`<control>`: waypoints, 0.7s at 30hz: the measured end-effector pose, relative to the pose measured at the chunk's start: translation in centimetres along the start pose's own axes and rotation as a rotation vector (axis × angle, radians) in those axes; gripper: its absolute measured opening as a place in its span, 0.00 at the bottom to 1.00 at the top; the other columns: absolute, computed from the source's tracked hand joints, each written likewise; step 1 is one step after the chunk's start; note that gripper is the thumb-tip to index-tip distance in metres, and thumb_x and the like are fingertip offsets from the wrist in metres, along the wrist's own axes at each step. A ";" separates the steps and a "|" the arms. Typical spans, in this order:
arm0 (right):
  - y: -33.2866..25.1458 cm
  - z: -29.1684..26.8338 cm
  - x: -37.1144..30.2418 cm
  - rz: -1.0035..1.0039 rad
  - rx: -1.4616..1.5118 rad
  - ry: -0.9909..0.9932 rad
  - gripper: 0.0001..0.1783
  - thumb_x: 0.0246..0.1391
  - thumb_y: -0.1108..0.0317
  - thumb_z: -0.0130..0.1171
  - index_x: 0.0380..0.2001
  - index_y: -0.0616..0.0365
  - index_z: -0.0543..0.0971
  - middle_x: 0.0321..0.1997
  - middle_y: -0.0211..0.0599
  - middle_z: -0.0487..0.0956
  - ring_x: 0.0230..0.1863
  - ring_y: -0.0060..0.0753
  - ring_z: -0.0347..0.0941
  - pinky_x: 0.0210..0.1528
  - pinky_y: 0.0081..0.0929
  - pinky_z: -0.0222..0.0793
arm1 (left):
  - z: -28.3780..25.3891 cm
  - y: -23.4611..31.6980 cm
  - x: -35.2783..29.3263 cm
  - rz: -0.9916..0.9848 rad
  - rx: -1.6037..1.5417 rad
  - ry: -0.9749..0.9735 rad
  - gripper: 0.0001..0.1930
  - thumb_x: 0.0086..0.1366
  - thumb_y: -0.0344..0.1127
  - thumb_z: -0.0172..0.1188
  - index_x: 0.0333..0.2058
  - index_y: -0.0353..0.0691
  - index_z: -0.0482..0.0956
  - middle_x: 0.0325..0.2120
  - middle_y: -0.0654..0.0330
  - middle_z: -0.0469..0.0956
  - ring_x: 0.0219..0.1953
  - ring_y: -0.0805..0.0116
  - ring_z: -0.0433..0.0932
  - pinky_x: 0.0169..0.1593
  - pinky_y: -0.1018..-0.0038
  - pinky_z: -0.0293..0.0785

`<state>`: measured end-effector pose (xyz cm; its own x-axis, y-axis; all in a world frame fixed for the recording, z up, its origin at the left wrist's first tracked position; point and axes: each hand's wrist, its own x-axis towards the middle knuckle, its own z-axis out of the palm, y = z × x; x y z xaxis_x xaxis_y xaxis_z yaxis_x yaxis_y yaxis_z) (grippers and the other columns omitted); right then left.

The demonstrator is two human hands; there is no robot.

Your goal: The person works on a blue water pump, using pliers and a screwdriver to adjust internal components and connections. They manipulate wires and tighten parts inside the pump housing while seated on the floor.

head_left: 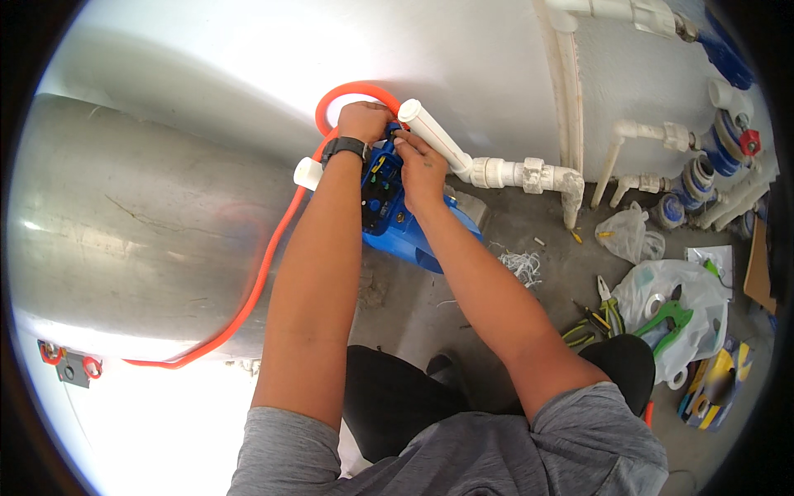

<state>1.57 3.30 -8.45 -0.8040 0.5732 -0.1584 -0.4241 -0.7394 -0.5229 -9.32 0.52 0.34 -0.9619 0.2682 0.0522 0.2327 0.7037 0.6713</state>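
Both arms reach forward to a blue water pump (426, 248) on the floor. On its top, an open box (377, 194) shows dark parts inside with small blue and yellow pieces. My left hand (364, 121), with a black watch (346, 148) at the wrist, is closed at the box's far end, beside an orange corrugated hose (324, 103). Close to it, the thumb and fingers of my right hand (423, 172) pinch at the blue far end of the box. What sits between the fingertips of either hand is too small and partly hidden.
A large metal tank (141, 231) lies at left, the hose running along it. White pipes (438, 136) rise close beside my right hand. Scraps of white strands (523, 266), pliers (610, 306), a green cutter (668, 321) and plastic bags (633, 231) lie at right.
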 end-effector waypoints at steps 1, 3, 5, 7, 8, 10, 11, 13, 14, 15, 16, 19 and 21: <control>0.0 0.0 0.1 0.017 0.003 -0.002 0.12 0.57 0.73 0.65 0.43 0.67 0.86 0.40 0.31 0.82 0.40 0.23 0.73 0.45 0.20 0.67 | 0.0 0.1 -0.1 -0.008 -0.015 -0.006 0.10 0.56 0.29 0.66 0.35 0.31 0.89 0.27 0.55 0.86 0.25 0.70 0.82 0.28 0.73 0.77; 0.1 0.1 0.1 -0.022 -0.019 0.006 0.11 0.57 0.73 0.64 0.42 0.67 0.86 0.38 0.30 0.81 0.39 0.22 0.73 0.44 0.20 0.66 | -0.1 0.3 -0.3 -0.051 -0.055 -0.012 0.10 0.57 0.26 0.65 0.36 0.30 0.88 0.27 0.55 0.85 0.26 0.69 0.82 0.28 0.73 0.78; 0.3 0.3 0.2 -0.101 -0.073 0.027 0.11 0.56 0.73 0.64 0.41 0.67 0.86 0.37 0.29 0.81 0.38 0.21 0.72 0.42 0.20 0.65 | -0.3 0.5 -0.4 -0.106 -0.208 -0.069 0.09 0.60 0.27 0.65 0.39 0.31 0.87 0.27 0.59 0.83 0.23 0.73 0.77 0.27 0.76 0.74; 0.5 0.3 0.2 -0.082 -0.029 0.016 0.11 0.56 0.72 0.63 0.41 0.66 0.86 0.36 0.29 0.80 0.37 0.21 0.72 0.41 0.20 0.65 | -0.3 0.6 -0.5 -0.135 -0.270 -0.102 0.09 0.62 0.27 0.64 0.40 0.31 0.86 0.26 0.61 0.82 0.21 0.75 0.74 0.26 0.77 0.71; 0.6 0.3 0.2 -0.059 -0.009 0.010 0.11 0.56 0.72 0.63 0.41 0.65 0.86 0.35 0.29 0.80 0.37 0.21 0.72 0.41 0.21 0.65 | -0.2 0.7 -0.5 -0.136 -0.254 -0.107 0.09 0.62 0.27 0.64 0.40 0.31 0.86 0.26 0.62 0.81 0.20 0.75 0.73 0.25 0.78 0.70; 0.8 0.2 0.1 -0.018 -0.061 0.025 0.12 0.56 0.72 0.62 0.42 0.65 0.86 0.37 0.31 0.82 0.39 0.22 0.73 0.43 0.22 0.68 | -0.1 0.8 -0.5 -0.146 -0.250 -0.089 0.08 0.62 0.26 0.64 0.40 0.31 0.86 0.26 0.62 0.81 0.20 0.76 0.72 0.25 0.78 0.69; 0.9 0.1 0.0 0.013 -0.085 0.045 0.12 0.57 0.72 0.62 0.42 0.65 0.86 0.38 0.32 0.82 0.40 0.23 0.74 0.44 0.23 0.69 | 0.0 0.8 -0.5 -0.155 -0.262 -0.069 0.08 0.62 0.26 0.64 0.40 0.31 0.86 0.26 0.62 0.81 0.20 0.76 0.72 0.25 0.78 0.69; 1.0 0.1 -0.2 -0.174 -0.234 0.050 0.13 0.58 0.71 0.60 0.43 0.65 0.86 0.40 0.35 0.83 0.42 0.24 0.76 0.48 0.24 0.70 | -0.1 0.8 -0.5 -0.140 -0.269 -0.055 0.09 0.61 0.25 0.64 0.39 0.30 0.86 0.28 0.59 0.82 0.22 0.74 0.75 0.26 0.77 0.72; 1.0 0.1 -0.4 -0.211 -0.317 0.057 0.14 0.58 0.70 0.60 0.43 0.66 0.86 0.41 0.37 0.84 0.43 0.25 0.76 0.49 0.24 0.71 | -0.1 0.7 -0.4 -0.118 -0.262 -0.063 0.09 0.59 0.24 0.64 0.39 0.28 0.86 0.29 0.57 0.84 0.23 0.71 0.78 0.27 0.76 0.76; 0.9 0.1 -0.5 -0.278 -0.337 0.039 0.14 0.59 0.70 0.60 0.44 0.66 0.86 0.42 0.39 0.84 0.44 0.29 0.77 0.51 0.26 0.71 | -0.2 0.7 -0.4 -0.110 -0.266 -0.069 0.10 0.58 0.22 0.64 0.39 0.27 0.86 0.30 0.55 0.85 0.25 0.69 0.81 0.28 0.75 0.79; 0.6 -0.1 -0.7 -0.298 -0.367 0.020 0.14 0.60 0.69 0.59 0.44 0.66 0.86 0.43 0.42 0.85 0.45 0.32 0.78 0.53 0.28 0.71 | -0.2 0.7 -0.3 -0.093 -0.235 -0.085 0.10 0.59 0.23 0.64 0.39 0.28 0.86 0.30 0.57 0.84 0.24 0.71 0.80 0.27 0.76 0.77; -0.2 -0.5 -1.2 -0.426 -0.516 -0.003 0.15 0.61 0.66 0.59 0.45 0.66 0.85 0.48 0.50 0.84 0.51 0.45 0.79 0.57 0.34 0.71 | -0.3 0.8 -0.1 -0.107 -0.202 -0.095 0.09 0.61 0.25 0.65 0.40 0.30 0.85 0.28 0.60 0.82 0.23 0.73 0.76 0.27 0.77 0.72; -0.6 -0.7 -1.5 -0.513 -0.636 0.000 0.16 0.62 0.65 0.59 0.46 0.66 0.85 0.51 0.56 0.83 0.56 0.53 0.78 0.61 0.39 0.69 | -0.2 0.6 -0.2 -0.162 -0.238 -0.053 0.09 0.61 0.25 0.65 0.39 0.30 0.85 0.28 0.61 0.83 0.23 0.73 0.77 0.27 0.77 0.72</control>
<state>3.31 3.09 -8.49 -0.5741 0.7858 0.2299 -0.4217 -0.0431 -0.9057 -9.04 0.81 0.89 -0.9736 0.2035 -0.1038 0.0310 0.5679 0.8225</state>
